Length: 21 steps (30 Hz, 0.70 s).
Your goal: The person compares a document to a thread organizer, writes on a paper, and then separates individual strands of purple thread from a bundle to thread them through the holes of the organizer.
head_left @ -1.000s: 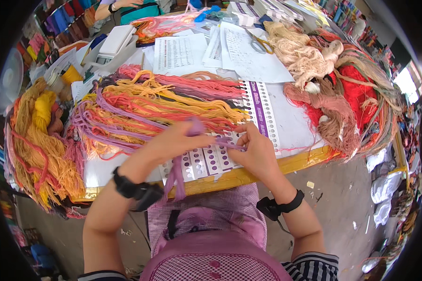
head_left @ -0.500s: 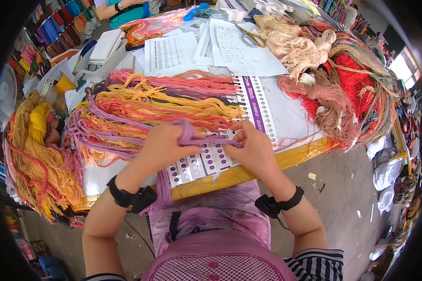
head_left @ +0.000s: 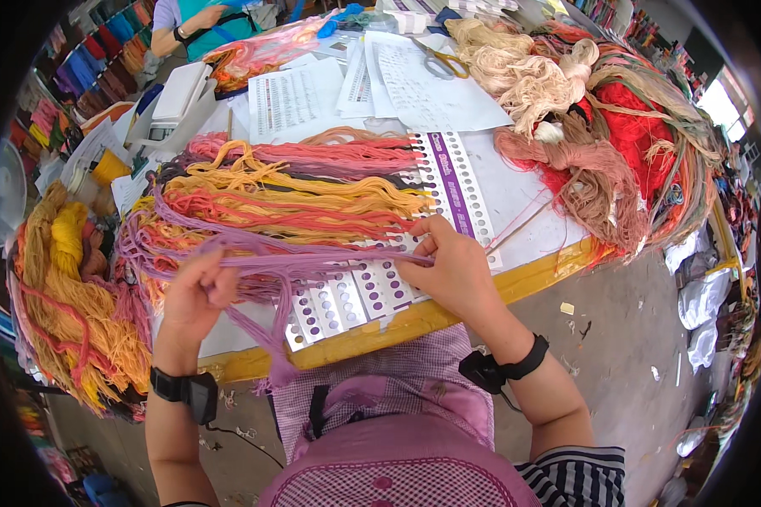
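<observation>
Near the front table edge, my right hand [head_left: 452, 266] pinches a lilac thread bundle [head_left: 330, 264] at the edge of a punched card [head_left: 452, 182]. From there the lilac strands run left across the card, and a loose tail [head_left: 282, 338] hangs over the table edge. My left hand [head_left: 196, 291] is beside the strands at the left, fingers curled and blurred; whether it grips any lilac thread is unclear. Beyond both hands, orange, yellow and coral thread bundles [head_left: 304, 190] lie side by side, their right ends at the card's holes.
Printed and handwritten sheets [head_left: 431, 89] lie at the back, with scissors [head_left: 440, 63] on them. Heaps of beige, brown and red yarn [head_left: 600, 169] fill the right side; yellow-orange yarn [head_left: 84, 287] hangs at the left. Across the table is another person's arm [head_left: 199, 21].
My left hand has moved left and toward me, away from the right hand. The lilac strands now stretch out leftward. My right hand keeps its pinch at the card.
</observation>
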Each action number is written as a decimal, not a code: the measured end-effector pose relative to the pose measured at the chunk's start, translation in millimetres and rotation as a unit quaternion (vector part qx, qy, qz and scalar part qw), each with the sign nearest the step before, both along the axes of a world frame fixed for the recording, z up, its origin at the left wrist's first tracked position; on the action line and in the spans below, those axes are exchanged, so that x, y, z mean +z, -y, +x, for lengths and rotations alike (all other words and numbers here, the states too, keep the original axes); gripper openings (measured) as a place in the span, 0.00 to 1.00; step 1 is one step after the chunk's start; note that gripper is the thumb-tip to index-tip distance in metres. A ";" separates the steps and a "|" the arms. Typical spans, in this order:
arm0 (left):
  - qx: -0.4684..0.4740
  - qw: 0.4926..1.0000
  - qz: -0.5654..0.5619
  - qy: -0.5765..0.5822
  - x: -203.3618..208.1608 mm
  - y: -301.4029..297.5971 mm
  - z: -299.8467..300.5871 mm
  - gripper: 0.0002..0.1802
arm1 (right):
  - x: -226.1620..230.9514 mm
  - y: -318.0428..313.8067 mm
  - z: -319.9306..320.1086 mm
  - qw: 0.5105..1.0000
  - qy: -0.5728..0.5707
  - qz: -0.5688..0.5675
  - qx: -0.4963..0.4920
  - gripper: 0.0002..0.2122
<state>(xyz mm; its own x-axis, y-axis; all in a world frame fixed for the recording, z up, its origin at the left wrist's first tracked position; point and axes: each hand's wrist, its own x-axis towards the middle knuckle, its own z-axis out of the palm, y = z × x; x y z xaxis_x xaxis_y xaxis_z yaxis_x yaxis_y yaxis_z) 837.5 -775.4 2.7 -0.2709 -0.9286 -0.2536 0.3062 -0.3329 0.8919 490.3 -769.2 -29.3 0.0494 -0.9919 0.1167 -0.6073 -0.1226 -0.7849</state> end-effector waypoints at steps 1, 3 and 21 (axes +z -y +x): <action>0.046 0.998 0.010 -0.049 1.8 3.3 10.5 0.12 | 0.5 -0.2 0.4 1.000 -0.013 -0.004 -0.003 0.19; 0.125 0.983 0.035 -0.132 9.7 17.7 39.8 0.15 | -2.1 -0.6 -0.3 0.999 -0.030 -0.007 -0.011 0.19; 0.339 0.918 -0.085 0.185 7.1 34.2 141.7 0.21 | 19.2 3.0 -153.3 0.895 0.324 -0.208 -0.227 0.06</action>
